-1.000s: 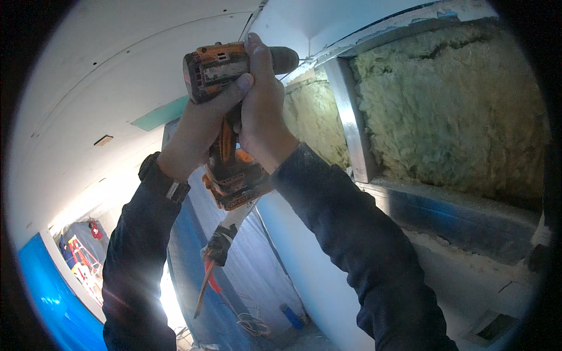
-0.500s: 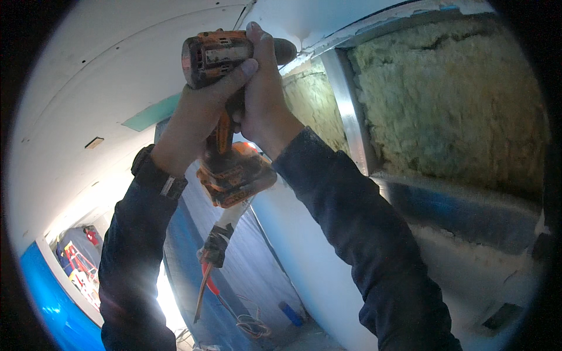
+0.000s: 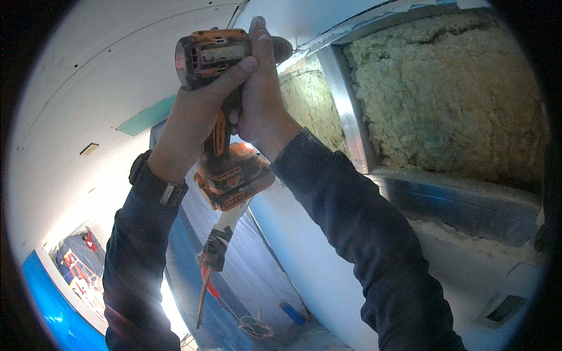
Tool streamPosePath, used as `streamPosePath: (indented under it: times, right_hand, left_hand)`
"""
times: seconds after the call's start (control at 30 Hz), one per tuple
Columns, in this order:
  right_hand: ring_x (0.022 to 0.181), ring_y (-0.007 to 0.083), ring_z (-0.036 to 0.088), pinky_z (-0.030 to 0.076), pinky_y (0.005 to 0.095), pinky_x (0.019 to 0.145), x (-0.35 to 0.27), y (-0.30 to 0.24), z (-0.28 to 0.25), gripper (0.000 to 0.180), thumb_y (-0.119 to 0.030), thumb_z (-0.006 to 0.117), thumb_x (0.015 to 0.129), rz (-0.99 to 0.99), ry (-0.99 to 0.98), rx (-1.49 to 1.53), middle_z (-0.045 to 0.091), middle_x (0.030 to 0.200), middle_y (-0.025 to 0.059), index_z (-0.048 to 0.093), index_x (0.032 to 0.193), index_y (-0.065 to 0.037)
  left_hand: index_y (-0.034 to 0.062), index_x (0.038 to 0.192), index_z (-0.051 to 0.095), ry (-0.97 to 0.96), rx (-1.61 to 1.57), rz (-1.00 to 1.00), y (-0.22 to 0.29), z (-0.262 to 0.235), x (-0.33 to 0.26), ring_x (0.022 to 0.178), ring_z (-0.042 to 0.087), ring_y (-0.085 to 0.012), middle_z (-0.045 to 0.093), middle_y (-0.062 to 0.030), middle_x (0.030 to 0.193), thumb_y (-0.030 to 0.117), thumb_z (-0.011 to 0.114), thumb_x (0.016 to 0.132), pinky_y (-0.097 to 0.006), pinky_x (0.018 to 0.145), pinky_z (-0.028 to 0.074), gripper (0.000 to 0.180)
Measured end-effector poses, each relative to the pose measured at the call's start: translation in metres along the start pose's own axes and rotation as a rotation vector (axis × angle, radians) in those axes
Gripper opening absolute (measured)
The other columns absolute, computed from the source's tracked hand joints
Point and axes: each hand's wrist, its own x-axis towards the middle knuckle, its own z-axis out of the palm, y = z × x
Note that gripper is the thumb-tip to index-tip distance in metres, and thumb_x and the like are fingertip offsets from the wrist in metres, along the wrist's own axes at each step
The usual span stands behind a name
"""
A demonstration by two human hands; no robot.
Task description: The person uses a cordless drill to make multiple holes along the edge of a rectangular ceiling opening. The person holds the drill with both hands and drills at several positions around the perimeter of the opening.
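Note:
Raised overhead, an orange and black cordless drill points right, its nose close to the ragged board edge where the ceiling meets the wall opening. My left hand wraps round the grip, its thumb lying across the body. From the other side my right hand clasps the drill, thumb up along the front of the housing. The battery base hangs below both hands. Whether a bit or screw sits at the nose is too small to tell.
Yellowish insulation wool fills the opening at right, split by a metal stud above a metal rail. Below the drill hangs a taped bundle with red and brown cable ends. A rectangular cutout shows in the lower right wall.
The drill and both hands appear slightly further left in the picture, as the view has shifted a little. Both hands keep the same grip.

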Motion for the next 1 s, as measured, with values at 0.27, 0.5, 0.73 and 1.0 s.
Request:
streamPosePath:
  times: [0.27,0.5,0.73,1.0]
  right_hand:
    - [0.071,0.0157,0.066,0.051,0.0297,0.048,0.008,0.011,0.002,0.068,-0.074,0.044,0.094,-0.081,0.020,0.017,0.067,0.089,0.0072,0.062,0.105,-0.009]
    - [0.054,0.0160,0.060,0.042,0.0289,0.036,0.007,0.001,-0.005,0.068,-0.074,0.042,0.095,-0.053,-0.059,-0.011,0.065,0.079,0.0057,0.062,0.099,-0.009]
    - [0.072,0.0158,0.063,0.049,0.0292,0.058,0.013,0.005,-0.009,0.059,-0.064,0.045,0.100,-0.075,-0.133,0.045,0.065,0.091,0.0058,0.063,0.105,-0.008]
    - [0.089,0.0161,0.066,0.056,0.0301,0.079,0.017,0.008,-0.010,0.051,-0.056,0.049,0.104,-0.085,-0.217,0.127,0.066,0.103,0.0062,0.063,0.111,-0.007]
  left_hand:
    - [0.0015,0.122,0.064,-0.029,0.009,0.001,0.003,-0.002,0.001,0.093,0.070,-0.0158,0.069,-0.0094,0.107,0.036,0.079,0.090,-0.027,0.070,0.059,0.050]
    - [0.0005,0.118,0.066,-0.012,0.034,-0.022,0.006,0.003,0.003,0.078,0.070,-0.0150,0.070,-0.0087,0.096,0.042,0.079,0.088,-0.027,0.066,0.059,0.053]
    - [-0.0010,0.115,0.066,-0.015,0.024,0.056,-0.006,0.002,0.004,0.074,0.069,-0.0145,0.069,-0.0083,0.092,0.045,0.079,0.087,-0.026,0.063,0.059,0.056]
    - [0.0013,0.111,0.067,-0.024,-0.047,0.025,-0.005,0.003,0.003,0.067,0.067,-0.0127,0.067,-0.0062,0.085,0.045,0.076,0.090,-0.025,0.058,0.057,0.049]
